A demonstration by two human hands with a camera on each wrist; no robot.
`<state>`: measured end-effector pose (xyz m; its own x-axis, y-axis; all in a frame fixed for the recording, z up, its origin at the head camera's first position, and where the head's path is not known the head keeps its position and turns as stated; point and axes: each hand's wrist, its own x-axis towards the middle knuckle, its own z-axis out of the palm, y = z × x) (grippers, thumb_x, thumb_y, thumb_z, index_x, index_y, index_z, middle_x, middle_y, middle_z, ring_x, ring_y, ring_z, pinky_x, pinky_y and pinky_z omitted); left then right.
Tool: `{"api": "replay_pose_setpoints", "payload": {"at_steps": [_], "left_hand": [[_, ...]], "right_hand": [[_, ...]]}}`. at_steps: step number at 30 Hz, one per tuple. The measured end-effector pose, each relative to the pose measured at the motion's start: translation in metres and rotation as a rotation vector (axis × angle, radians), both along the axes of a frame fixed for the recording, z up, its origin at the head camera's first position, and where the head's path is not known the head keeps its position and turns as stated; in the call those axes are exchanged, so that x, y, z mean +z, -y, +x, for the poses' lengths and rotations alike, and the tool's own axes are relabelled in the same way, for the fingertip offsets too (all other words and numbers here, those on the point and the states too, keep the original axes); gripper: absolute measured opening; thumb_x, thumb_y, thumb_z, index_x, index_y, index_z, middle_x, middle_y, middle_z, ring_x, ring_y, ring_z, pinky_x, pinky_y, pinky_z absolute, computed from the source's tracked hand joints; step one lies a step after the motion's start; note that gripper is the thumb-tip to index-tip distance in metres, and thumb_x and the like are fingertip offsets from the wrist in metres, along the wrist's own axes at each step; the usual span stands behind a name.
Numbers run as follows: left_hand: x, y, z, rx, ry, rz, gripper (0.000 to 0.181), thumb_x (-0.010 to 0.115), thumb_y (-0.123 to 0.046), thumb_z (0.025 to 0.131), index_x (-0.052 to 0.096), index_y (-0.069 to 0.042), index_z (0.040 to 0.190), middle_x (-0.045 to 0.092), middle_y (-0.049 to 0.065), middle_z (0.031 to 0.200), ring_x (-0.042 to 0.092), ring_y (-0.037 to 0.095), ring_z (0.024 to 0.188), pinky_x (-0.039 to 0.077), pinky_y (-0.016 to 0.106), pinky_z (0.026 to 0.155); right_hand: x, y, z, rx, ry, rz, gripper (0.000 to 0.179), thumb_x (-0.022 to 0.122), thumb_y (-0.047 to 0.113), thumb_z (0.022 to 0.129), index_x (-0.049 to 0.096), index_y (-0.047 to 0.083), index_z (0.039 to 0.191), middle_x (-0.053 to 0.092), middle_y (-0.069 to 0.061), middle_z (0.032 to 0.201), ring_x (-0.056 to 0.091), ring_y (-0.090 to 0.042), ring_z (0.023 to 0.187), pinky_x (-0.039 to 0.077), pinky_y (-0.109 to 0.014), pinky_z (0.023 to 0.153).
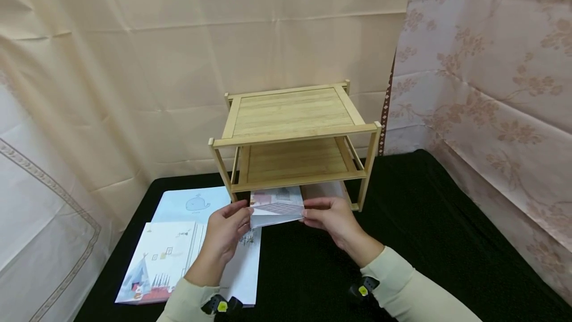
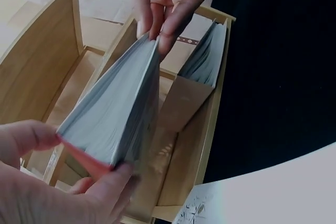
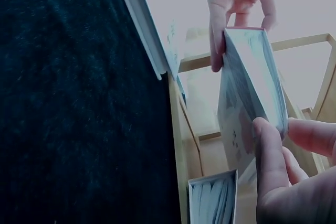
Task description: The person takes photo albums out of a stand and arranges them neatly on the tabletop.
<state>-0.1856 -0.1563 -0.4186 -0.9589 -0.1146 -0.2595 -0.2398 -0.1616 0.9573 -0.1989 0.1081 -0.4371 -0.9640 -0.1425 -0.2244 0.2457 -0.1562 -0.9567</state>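
A thick book (image 1: 277, 209) with a pictured cover is held between both hands at the front of a wooden shelf rack (image 1: 295, 133), just below its middle board. My left hand (image 1: 225, 232) pinches the book's left end, thumb on one cover and fingers on the other. At the opposite end, my right hand (image 1: 332, 223) pinches it the same way. Both wrist views show the pale page edges, slightly fanned between the covers. A second book (image 2: 186, 98) lies on the rack's bottom level, to the right in the head view, with its page edges facing out.
Left of the rack lie a light blue book (image 1: 167, 205) with a whale drawing, a white book (image 1: 156, 257) with a tent picture, and another white book (image 1: 243, 275). A dark cloth (image 1: 424, 242) covers the table. Curtains (image 1: 178, 64) hang behind and at both sides.
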Motion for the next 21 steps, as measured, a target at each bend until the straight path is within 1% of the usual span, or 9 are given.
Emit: {"api": "replay_pose_setpoints", "payload": {"at_steps": [4, 6, 10, 12, 15, 17, 19, 21], "left_hand": [[-0.002, 0.008, 0.002, -0.072, 0.053, 0.033, 0.059, 0.068, -0.005, 0.093, 0.047, 0.005, 0.147, 0.06, 0.024, 0.134, 0.071, 0.017, 0.101, 0.06, 0.03, 0.092], [-0.002, 0.011, 0.003, -0.1, 0.082, 0.048, 0.062, 0.069, -0.004, 0.092, 0.045, 0.005, 0.149, 0.059, 0.025, 0.136, 0.072, 0.019, 0.103, 0.06, 0.032, 0.094], [-0.004, 0.015, 0.006, -0.156, 0.116, 0.079, 0.064, 0.067, 0.0, 0.09, 0.044, 0.003, 0.149, 0.058, 0.026, 0.139, 0.072, 0.024, 0.105, 0.06, 0.039, 0.096], [-0.005, 0.016, 0.009, -0.185, 0.121, 0.09, 0.065, 0.067, 0.002, 0.089, 0.044, 0.003, 0.149, 0.057, 0.027, 0.139, 0.072, 0.025, 0.105, 0.06, 0.041, 0.097], [-0.005, 0.017, 0.013, -0.227, 0.125, 0.079, 0.067, 0.067, 0.003, 0.089, 0.043, 0.002, 0.151, 0.056, 0.028, 0.139, 0.072, 0.026, 0.104, 0.06, 0.043, 0.096], [-0.006, 0.018, 0.016, -0.25, 0.125, 0.073, 0.069, 0.068, 0.004, 0.088, 0.042, 0.001, 0.152, 0.054, 0.028, 0.14, 0.072, 0.027, 0.104, 0.06, 0.044, 0.096], [-0.006, 0.018, 0.019, -0.274, 0.124, 0.065, 0.072, 0.068, 0.005, 0.087, 0.041, 0.0, 0.153, 0.054, 0.027, 0.141, 0.071, 0.027, 0.105, 0.06, 0.045, 0.096], [-0.007, 0.019, 0.021, -0.305, 0.12, 0.066, 0.075, 0.069, 0.006, 0.085, 0.04, -0.001, 0.154, 0.054, 0.026, 0.14, 0.07, 0.028, 0.106, 0.06, 0.047, 0.096]], "right_hand": [[0.001, -0.005, 0.005, 0.05, -0.024, 0.021, 0.043, 0.077, 0.003, 0.088, 0.064, -0.006, 0.128, 0.072, -0.024, 0.113, 0.077, -0.03, 0.092, 0.064, -0.037, 0.085], [0.001, -0.008, 0.007, 0.088, -0.035, 0.02, 0.05, 0.077, 0.002, 0.087, 0.059, -0.008, 0.134, 0.07, -0.026, 0.119, 0.077, -0.029, 0.091, 0.064, -0.038, 0.085], [0.001, -0.014, 0.01, 0.161, -0.041, 0.018, 0.07, 0.076, 0.001, 0.088, 0.041, -0.009, 0.148, 0.061, -0.03, 0.134, 0.076, -0.026, 0.089, 0.064, -0.038, 0.084], [0.001, -0.017, 0.01, 0.197, -0.033, 0.026, 0.079, 0.075, 0.002, 0.089, 0.032, -0.009, 0.154, 0.06, -0.031, 0.137, 0.076, -0.025, 0.089, 0.064, -0.038, 0.084], [0.0, -0.02, 0.009, 0.255, 0.007, 0.055, 0.086, 0.076, 0.01, 0.091, 0.023, -0.009, 0.157, 0.065, -0.028, 0.129, 0.077, -0.025, 0.086, 0.064, -0.035, 0.08], [0.0, -0.021, 0.009, 0.294, 0.034, 0.08, 0.089, 0.076, 0.018, 0.092, 0.022, -0.009, 0.157, 0.069, -0.026, 0.122, 0.077, -0.024, 0.083, 0.065, -0.033, 0.077], [-0.002, -0.021, 0.009, 0.328, 0.048, 0.113, 0.089, 0.077, 0.026, 0.093, 0.025, -0.009, 0.156, 0.072, -0.024, 0.114, 0.077, -0.024, 0.078, 0.064, -0.031, 0.072], [-0.004, -0.021, 0.009, 0.354, 0.047, 0.146, 0.088, 0.076, 0.034, 0.093, 0.03, -0.009, 0.154, 0.073, -0.022, 0.11, 0.076, -0.023, 0.073, 0.064, -0.03, 0.068]]}}
